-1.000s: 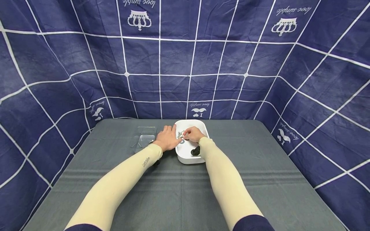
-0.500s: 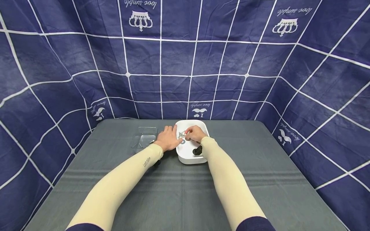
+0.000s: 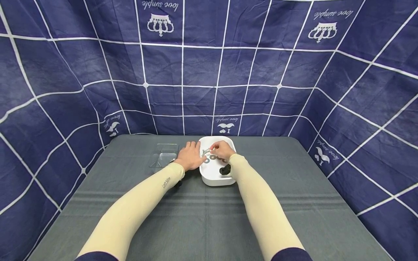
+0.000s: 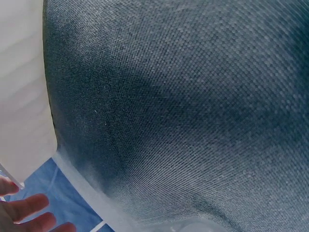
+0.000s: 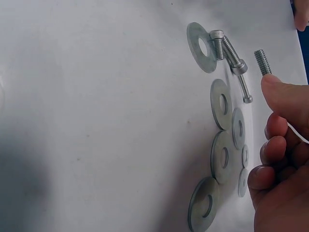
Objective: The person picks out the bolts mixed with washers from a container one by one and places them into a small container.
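My right hand [image 5: 287,159] pinches a bolt [image 5: 262,61], upper right of its wrist view; loose bolts [image 5: 233,54] lie just left, washers [image 5: 217,157] mostly below them. My left hand [image 3: 189,156], fingers extended, touches the white tray [image 3: 215,181] mid-frame in the head view.

Box [image 3: 167,144] left of tray [image 3: 218,181], tray on table [image 3: 209,221], washers [image 5: 217,157], screws [image 5: 231,50] inside tray
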`<state>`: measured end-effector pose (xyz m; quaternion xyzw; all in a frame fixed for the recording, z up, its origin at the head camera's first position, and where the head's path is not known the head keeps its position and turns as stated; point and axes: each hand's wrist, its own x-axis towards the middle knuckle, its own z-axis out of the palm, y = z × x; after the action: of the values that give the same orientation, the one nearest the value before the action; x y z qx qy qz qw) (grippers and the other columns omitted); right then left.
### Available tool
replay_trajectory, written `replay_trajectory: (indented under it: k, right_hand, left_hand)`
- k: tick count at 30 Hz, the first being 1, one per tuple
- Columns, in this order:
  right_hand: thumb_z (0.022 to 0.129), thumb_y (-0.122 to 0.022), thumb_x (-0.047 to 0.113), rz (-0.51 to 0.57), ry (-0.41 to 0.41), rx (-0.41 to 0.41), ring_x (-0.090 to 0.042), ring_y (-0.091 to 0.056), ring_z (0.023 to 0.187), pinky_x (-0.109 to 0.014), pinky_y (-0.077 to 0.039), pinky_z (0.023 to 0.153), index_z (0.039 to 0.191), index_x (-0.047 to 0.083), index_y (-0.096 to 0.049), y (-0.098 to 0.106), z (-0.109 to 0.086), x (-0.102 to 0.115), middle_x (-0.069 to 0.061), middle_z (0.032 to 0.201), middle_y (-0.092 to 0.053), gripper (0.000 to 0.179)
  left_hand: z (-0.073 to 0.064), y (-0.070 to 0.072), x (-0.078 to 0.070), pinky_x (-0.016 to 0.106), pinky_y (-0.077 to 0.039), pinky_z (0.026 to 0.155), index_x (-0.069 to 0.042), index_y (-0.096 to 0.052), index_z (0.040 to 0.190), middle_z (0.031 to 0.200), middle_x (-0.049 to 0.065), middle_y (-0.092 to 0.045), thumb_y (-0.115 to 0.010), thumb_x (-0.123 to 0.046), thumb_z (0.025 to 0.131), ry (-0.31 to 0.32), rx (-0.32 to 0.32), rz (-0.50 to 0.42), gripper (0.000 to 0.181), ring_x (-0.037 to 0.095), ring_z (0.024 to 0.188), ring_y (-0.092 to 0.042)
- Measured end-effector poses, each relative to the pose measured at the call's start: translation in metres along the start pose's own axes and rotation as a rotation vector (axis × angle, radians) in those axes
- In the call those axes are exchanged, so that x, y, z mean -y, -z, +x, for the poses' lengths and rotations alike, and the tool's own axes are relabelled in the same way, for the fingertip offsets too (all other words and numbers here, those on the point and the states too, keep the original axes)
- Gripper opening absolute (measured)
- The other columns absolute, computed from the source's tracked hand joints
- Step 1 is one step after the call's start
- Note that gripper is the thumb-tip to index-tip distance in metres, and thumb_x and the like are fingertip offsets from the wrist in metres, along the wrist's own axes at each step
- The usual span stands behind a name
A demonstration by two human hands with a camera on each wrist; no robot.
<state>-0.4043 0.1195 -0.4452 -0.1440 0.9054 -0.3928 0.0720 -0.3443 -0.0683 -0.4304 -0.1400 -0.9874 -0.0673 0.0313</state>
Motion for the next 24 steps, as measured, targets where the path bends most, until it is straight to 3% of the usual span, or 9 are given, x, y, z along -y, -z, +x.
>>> replay_trajectory:
  k: [9, 24]
  right_hand:
    - [0.090, -0.070, 0.010, -0.105, 0.075, -0.053, -0.011, -0.047, 0.072, -0.023, -0.038, 0.069, 0.098, 0.004, -0.075, 0.002, -0.003, 0.003, 0.003, 0.074, -0.053, 0.011]
    - [0.093, -0.066, 0.010, -0.066, 0.135, -0.061, -0.009, -0.047, 0.072, -0.022, -0.038, 0.069, 0.102, 0.001, -0.073, 0.012, -0.004, 0.018, 0.003, 0.074, -0.052, 0.014]
  left_hand:
    - [0.000, 0.001, 0.001, 0.050, -0.044, 0.107, -0.002, -0.029, 0.156, 0.144, 0.021, -0.045, -0.052, -0.052, 0.096, 0.008, 0.023, 0.014, 0.081, 0.036, 0.137, -0.040]
    - [-0.002, 0.009, 0.005, 0.052, -0.041, 0.108, -0.002, -0.034, 0.154, 0.144, 0.021, -0.046, -0.045, -0.057, 0.098, -0.023, 0.000, 0.042, 0.080, 0.036, 0.137, -0.039]
